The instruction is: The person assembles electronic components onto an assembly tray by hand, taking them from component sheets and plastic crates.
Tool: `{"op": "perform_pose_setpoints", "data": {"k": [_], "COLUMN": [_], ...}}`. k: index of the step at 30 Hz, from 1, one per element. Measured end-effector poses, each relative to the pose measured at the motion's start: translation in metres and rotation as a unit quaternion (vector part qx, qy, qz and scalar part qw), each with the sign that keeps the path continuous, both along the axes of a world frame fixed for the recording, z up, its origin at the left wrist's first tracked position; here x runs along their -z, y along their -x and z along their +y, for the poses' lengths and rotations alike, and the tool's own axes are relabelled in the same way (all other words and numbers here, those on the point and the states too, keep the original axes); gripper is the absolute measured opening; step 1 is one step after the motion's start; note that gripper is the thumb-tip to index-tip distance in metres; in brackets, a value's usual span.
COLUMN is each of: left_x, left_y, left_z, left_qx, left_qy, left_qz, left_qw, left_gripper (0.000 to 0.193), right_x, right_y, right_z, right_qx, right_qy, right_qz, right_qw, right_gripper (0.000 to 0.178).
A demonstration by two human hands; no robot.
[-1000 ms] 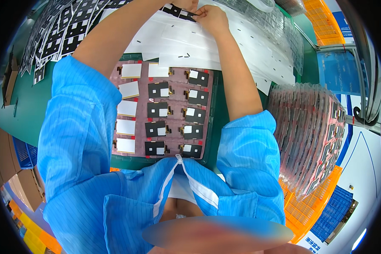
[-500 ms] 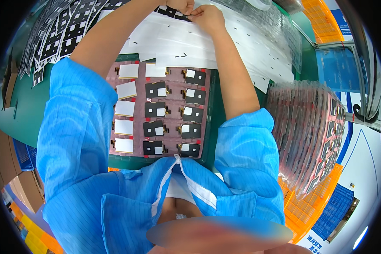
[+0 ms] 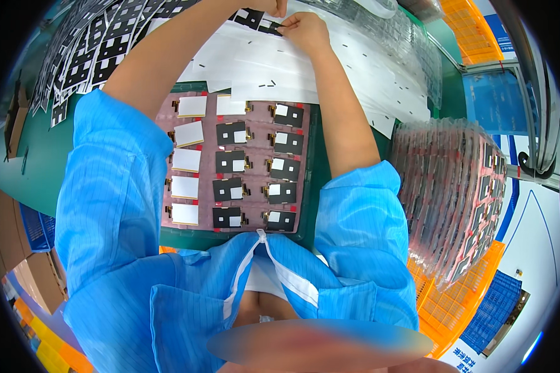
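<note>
Over on the left, sticker sheets (image 3: pixel 106 46) are lying in a messy heap, and a wide sweep of the left arm (image 3: pixel 174 56) could be dragging them along. Up at the top middle, the left hand (image 3: pixel 271 6) is going partly out of view, so I cannot tell what its fingers are holding. Just below it, a black strip (image 3: pixel 249 18) is showing over the white sheet (image 3: pixel 261 59). To its right, the right hand (image 3: pixel 306 31) seems to be pinching the strip's end with narrow fingers; a hard tug could be bending or ripping it.

For room, green table (image 3: pixel 18 180) is showing at the left. Between the arms, the pink tray (image 3: pixel 259 127) is sitting close to the blue jacket (image 3: pixel 118 186), so a dropping elbow could be nudging its flat parts (image 3: pixel 288 115). Past the right arm (image 3: pixel 351 118), only a thin gap is showing before the tall tray stack (image 3: pixel 432 199), which is leaning, so a bump could be tipping it
</note>
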State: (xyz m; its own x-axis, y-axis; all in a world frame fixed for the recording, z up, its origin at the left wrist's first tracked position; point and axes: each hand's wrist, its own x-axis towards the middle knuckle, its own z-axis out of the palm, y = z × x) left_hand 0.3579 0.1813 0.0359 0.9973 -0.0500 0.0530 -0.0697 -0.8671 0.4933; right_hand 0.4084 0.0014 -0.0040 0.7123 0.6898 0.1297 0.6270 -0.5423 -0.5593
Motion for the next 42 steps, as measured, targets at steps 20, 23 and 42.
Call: {"op": "perform_pose_setpoints", "data": {"k": [20, 23, 42], "left_x": [0.007, 0.003, 0.031], "left_y": [0.005, 0.003, 0.000], "left_z": [0.005, 0.000, 0.005], "left_qx": [0.021, 0.005, 0.055], "left_qy": [-0.051, -0.038, -0.105], "left_qz": [0.102, 0.097, 0.145], "left_qw": [0.993, 0.995, 0.982], "left_gripper": [0.016, 0.016, 0.017], "right_x": [-0.002, 0.000, 0.001], "right_y": [0.008, 0.005, 0.010], "right_z": [0.001, -0.003, 0.003], "right_qx": [-0.009, -0.012, -0.017], "right_qy": [-0.009, -0.021, -0.017], "right_qz": [0.012, -0.015, 0.005], "right_qw": [1.000, 1.000, 1.000], "right_gripper": [0.014, 0.021, 0.014]}}
